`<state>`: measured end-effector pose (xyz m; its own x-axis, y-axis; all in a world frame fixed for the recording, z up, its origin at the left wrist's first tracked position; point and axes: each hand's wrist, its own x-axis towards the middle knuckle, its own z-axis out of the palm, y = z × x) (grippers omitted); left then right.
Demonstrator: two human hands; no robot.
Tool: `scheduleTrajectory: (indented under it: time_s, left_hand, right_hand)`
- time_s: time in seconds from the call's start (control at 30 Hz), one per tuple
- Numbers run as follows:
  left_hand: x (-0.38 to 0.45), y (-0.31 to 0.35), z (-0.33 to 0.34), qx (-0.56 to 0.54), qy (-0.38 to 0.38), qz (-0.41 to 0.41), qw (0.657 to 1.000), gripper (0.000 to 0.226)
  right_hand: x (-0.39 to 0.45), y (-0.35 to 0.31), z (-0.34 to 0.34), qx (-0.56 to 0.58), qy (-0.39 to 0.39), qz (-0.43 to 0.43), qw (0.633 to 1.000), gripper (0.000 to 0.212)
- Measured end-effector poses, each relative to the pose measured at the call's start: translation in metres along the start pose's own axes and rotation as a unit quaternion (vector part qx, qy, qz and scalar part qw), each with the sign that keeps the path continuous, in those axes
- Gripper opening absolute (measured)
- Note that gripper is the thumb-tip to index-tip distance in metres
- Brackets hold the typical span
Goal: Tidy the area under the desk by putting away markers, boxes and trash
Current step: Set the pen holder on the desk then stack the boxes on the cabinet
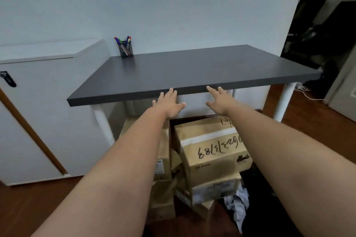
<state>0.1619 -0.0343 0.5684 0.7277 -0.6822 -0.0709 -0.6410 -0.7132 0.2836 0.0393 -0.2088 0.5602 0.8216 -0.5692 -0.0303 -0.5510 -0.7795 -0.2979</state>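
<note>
A dark grey desk (192,71) on white legs stands against the wall. Both arms reach forward. My left hand (169,104) and my right hand (219,100) are spread open, palms down, with fingertips at the desk's front edge, holding nothing. Below them a cardboard box (213,148) with black handwriting and white tape sits on top of other cardboard boxes (215,188). More boxes (163,159) stand to its left, partly hidden by my left arm. Crumpled white paper trash (238,204) lies on the floor at the right. A mesh pen cup (126,50) with coloured markers stands on the desk's far left corner.
A white cabinet (48,111) with a black handle stands left of the desk. The floor is dark wood (317,121). A white cable (306,92) trails by the right desk leg. Dark items (312,40) fill the doorway at the far right.
</note>
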Motion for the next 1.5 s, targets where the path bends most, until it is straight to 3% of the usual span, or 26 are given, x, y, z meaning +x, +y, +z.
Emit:
scheduleTrajectory:
  time_s: [0.23, 0.63, 0.77, 0.9, 1.1, 1.23, 1.33, 1.4, 1.5]
  left_hand:
    - [-0.02, 0.069, 0.056, 0.015, -0.052, 0.052, 0.997, 0.072]
    - [-0.025, 0.12, 0.182, 0.047, -0.147, 0.094, 0.984, 0.07]
    - [-0.029, 0.135, 0.219, 0.053, -0.145, 0.107, 0.982, 0.071]
    - [-0.034, 0.132, 0.234, 0.033, -0.148, 0.075, 0.986, 0.071]
    - [-0.042, 0.1, 0.234, -0.033, -0.088, -0.095, 0.991, 0.062]
    - [-0.044, 0.085, 0.237, -0.111, -0.075, -0.171, 0.976, 0.056]
    - [-0.046, 0.076, 0.241, -0.194, -0.029, -0.23, 0.953, 0.048]
    - [-0.047, 0.07, 0.241, -0.228, 0.01, -0.235, 0.945, 0.04]
    - [-0.045, 0.062, 0.237, -0.277, 0.062, -0.228, 0.931, 0.03]
  right_hand:
    - [-0.045, 0.083, 0.009, 0.0, -0.056, 0.083, 0.995, 0.063]
    - [-0.104, 0.204, 0.074, -0.051, -0.149, 0.177, 0.972, 0.064]
    - [-0.114, 0.24, 0.097, -0.038, -0.195, 0.204, 0.959, 0.067]
    - [-0.11, 0.252, 0.109, -0.03, -0.199, 0.206, 0.958, 0.068]
    - [-0.089, 0.241, 0.124, 0.017, -0.168, 0.175, 0.97, 0.069]
    - [-0.075, 0.231, 0.139, 0.068, -0.158, 0.161, 0.972, 0.073]
    - [-0.065, 0.215, 0.147, 0.169, -0.105, 0.161, 0.967, 0.07]
    - [-0.056, 0.205, 0.151, 0.303, -0.062, 0.177, 0.934, 0.068]
    - [-0.046, 0.196, 0.158, 0.469, -0.034, 0.234, 0.851, 0.086]
